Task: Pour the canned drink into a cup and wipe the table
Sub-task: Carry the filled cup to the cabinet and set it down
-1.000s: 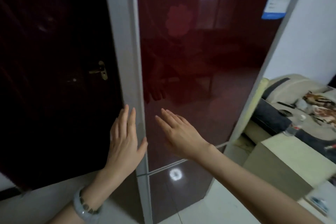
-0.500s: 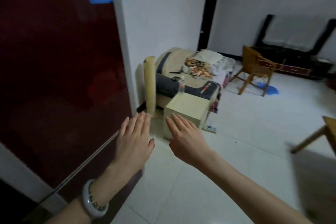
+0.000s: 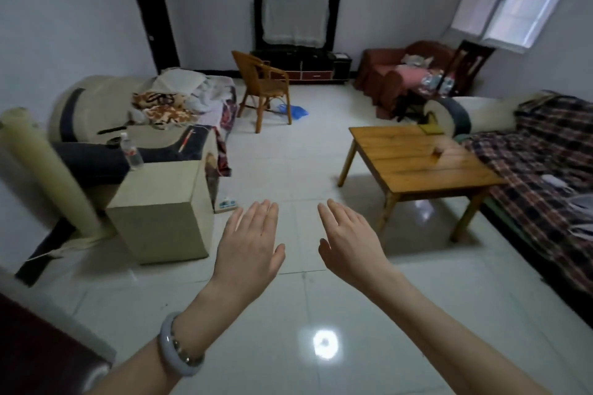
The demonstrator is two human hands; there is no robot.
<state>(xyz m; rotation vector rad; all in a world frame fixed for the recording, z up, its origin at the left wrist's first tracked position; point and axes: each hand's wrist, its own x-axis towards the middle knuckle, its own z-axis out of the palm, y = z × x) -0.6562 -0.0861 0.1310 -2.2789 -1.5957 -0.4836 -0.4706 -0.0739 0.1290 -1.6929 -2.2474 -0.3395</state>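
Observation:
A low wooden table (image 3: 414, 167) stands to the right in the room, a few steps ahead. On it sit a small amber object (image 3: 437, 151), too small to tell what it is, and a flat greenish thing (image 3: 431, 129) at the far corner. No can is visible. My left hand (image 3: 248, 248) and my right hand (image 3: 348, 244) are stretched out in front of me over the floor, palms down, fingers straight, holding nothing.
A beige cube stool (image 3: 163, 208) with a plastic bottle (image 3: 131, 152) stands on the left, beside a cluttered sofa (image 3: 96, 112) and a rolled mat (image 3: 48, 170). A plaid-covered sofa (image 3: 552, 163) lines the right wall. A wooden chair (image 3: 263, 86) stands farther back. The dark red fridge corner (image 3: 38, 353) is at lower left.
My view has swung right, from the red fridge door to the open room with the wooden table. Both hands have stayed raised and flat in front of me.

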